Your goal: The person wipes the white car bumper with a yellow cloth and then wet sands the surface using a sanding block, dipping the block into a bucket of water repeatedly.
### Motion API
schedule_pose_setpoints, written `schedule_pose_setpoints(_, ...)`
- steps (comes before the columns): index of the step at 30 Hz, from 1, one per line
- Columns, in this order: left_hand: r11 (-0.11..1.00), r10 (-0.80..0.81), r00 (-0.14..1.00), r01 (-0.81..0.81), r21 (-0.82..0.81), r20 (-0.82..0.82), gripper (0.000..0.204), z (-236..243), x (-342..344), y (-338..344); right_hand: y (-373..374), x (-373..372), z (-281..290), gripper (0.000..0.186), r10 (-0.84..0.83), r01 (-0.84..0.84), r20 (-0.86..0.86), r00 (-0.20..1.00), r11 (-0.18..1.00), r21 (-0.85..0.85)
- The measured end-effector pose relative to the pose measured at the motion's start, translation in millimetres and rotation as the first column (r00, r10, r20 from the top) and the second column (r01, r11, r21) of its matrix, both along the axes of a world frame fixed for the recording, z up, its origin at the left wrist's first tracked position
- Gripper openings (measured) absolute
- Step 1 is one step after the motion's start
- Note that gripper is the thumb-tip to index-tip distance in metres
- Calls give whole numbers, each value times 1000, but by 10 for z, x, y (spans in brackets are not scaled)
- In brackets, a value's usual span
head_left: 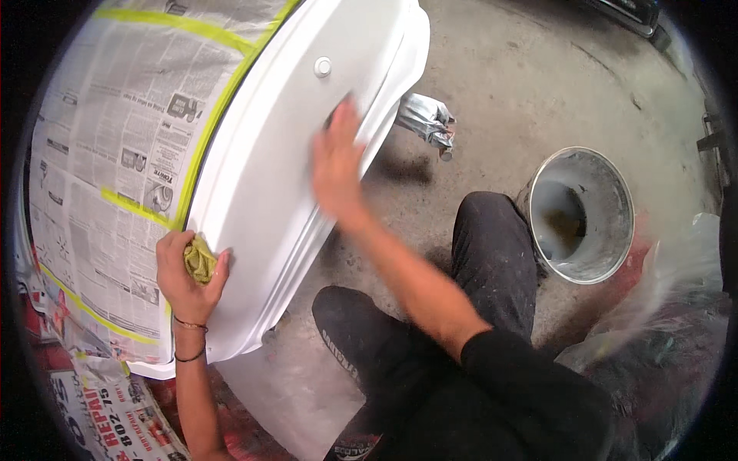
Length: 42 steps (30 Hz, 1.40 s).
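Note:
A white car body panel (284, 146), curved and with a round white knob-like fitting (323, 67), slants across the picture in front of me. My right hand (338, 165) presses on its grey-white face, blurred by motion. Its fingers stretch upward, and a thin dark edge of something flat shows beneath them; the rest of that piece is hidden. Lower left, my left hand (188, 273) is closed around a crumpled yellow-green cloth (200, 260). That hand rests where the panel meets the masked area.
Newspaper (115, 154) masks the area left of the panel, held by yellow-green tape (211, 127). A foil-wrapped part (425, 119) sticks out on the panel's right. A metal bucket (624, 192) with murky liquid stands on the concrete floor (523, 77). Plastic sheeting (653, 330) lies lower right.

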<state>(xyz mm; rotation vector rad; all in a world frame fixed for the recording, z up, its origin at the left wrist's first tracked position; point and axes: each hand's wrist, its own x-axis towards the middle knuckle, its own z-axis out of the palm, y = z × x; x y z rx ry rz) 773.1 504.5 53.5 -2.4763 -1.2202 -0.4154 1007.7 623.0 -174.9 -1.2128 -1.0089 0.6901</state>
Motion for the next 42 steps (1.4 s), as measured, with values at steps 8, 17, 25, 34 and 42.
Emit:
schedule_pose_setpoints(8, 1000, 6, 1000, -6, 8, -7, 61, -12, 133, -10, 723, 1105, -99, 86, -76, 78, 26, 997, 991, -113)
schedule_pose_setpoints(17, 998, 68, 997, -68, -4, -43, 60, -3, 11, -99, 505, 695, -219, 87, -23, 10, -79, 997, 986, -169)
schedule_pose_setpoints(25, 1000, 27, 998, -26, 9, -57, 60, -74, 84, 70, 1282, 1642, -644, 83, -44, 6, -184, 982, 979, -202)
schedule_pose_setpoints(34, 997, 80, 993, -79, 10, -92, 65, -33, -4, -6, 592, 985, -288, 83, 0, -17, -99, 995, 986, -169)
schedule_pose_setpoints(42, 989, 149, 985, -149, 2, -83, 63, -73, -106, -12, 938, 1845, -697, 70, 121, -243, -531, 839, 955, -167)
